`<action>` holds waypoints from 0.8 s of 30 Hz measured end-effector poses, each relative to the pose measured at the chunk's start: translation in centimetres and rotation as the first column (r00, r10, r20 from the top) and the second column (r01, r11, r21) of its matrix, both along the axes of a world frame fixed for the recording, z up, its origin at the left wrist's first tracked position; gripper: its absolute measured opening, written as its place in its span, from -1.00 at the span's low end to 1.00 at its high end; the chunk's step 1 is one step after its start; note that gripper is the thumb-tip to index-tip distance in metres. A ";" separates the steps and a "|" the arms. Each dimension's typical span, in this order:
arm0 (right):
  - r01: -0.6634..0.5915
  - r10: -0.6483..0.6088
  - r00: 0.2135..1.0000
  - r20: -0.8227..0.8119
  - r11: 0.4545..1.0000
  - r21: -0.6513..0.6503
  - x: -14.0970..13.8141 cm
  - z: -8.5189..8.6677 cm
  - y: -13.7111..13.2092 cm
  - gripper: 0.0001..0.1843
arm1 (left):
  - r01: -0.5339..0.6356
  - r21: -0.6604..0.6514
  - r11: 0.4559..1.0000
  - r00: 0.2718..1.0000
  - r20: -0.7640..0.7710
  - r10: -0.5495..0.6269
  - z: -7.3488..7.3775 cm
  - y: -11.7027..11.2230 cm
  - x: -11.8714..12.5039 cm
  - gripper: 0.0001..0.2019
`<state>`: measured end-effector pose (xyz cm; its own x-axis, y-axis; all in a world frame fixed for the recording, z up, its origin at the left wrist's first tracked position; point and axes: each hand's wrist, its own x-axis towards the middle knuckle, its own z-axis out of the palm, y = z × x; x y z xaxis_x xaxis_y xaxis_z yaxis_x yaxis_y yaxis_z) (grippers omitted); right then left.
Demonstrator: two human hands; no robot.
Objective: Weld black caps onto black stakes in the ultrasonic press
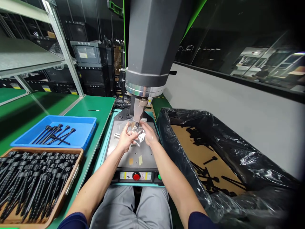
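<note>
Over the metal work plate of a bench press-like machine, my left hand point(126, 139) is closed, its thumb and fingers pinching a piece of clear, crinkled plastic point(141, 137) with thin white strands in it. My right hand point(149, 133) curls in from the other side, fingers bent at the plastic and near a small dark round part point(136, 125). That part sits between the fingertips, right under the machine's tapered metal tip point(138, 109). Glare and the fingers hide exactly what the right fingertips grip.
Left of me, a blue tray point(89, 135) holds several black rod-like parts with round heads. A brown tray point(79, 156) beside it is packed with more. On the right stands a bin lined with black plastic point(176, 143), with similar parts on cardboard. A red button point(136, 176) faces me.
</note>
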<state>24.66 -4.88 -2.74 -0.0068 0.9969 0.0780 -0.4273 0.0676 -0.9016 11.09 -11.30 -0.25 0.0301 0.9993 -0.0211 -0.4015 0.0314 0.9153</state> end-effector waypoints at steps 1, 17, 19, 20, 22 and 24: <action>0.012 -0.012 1.000 0.003 1.000 -0.023 0.1 0.1 0.3 -0.57 | -0.007 -0.011 1.000 1.000 -0.009 0.007 0.1 0.1 0.1 0.12; 0.057 -0.048 0.998 0.048 0.973 -0.225 1.1 -3.5 0.3 -0.60 | 0.018 -0.057 0.998 0.987 -0.160 -0.027 0.6 0.3 -0.7 0.09; 0.059 -0.052 0.998 0.037 0.976 -0.211 1.1 -4.3 -1.5 -0.62 | 0.012 -0.053 0.999 0.977 -0.213 -0.023 0.2 0.0 -1.4 0.06; 0.063 -0.057 0.998 0.033 0.976 -0.208 1.2 -4.7 -2.6 -0.62 | 0.001 -0.049 0.999 0.969 -0.246 -0.013 -0.1 -0.2 -1.7 0.04; 0.059 -0.055 0.998 0.026 0.976 -0.209 1.4 -5.4 -4.8 -0.59 | -0.063 -0.019 0.998 0.945 -0.324 0.053 -0.8 -0.8 -2.4 -0.08; 0.032 -0.029 0.999 0.017 0.977 -0.213 1.6 -5.9 -6.7 -0.55 | -0.191 0.086 0.978 0.891 -0.402 0.209 -1.2 -1.4 -2.9 -0.33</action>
<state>26.29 -11.57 -8.64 0.0238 0.9904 -0.1359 -0.4153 -0.1139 -0.9025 8.17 -12.75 -1.49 -0.1725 0.9835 0.0543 0.0122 -0.0530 0.9985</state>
